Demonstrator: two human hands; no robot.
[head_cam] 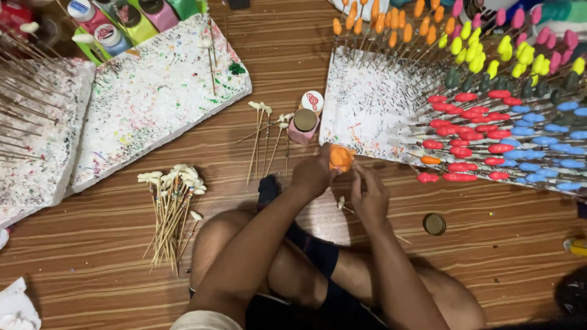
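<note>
My left hand grips a small orange paint bottle, held just above the floor in front of my crossed legs. My right hand pinches a thin wooden stick, its end close to the bottle's mouth; the stick's tip is hidden behind the bottle. A white-tipped stick lies under my hands. A pink paint bottle stands open just beyond my left hand, its white cap next to it.
A foam board at right holds several painted sticks in orange, yellow, pink, red and blue. A bundle of unpainted sticks lies at left. Splattered foam boards and paint bottles sit at back left. A brown lid lies on the floor.
</note>
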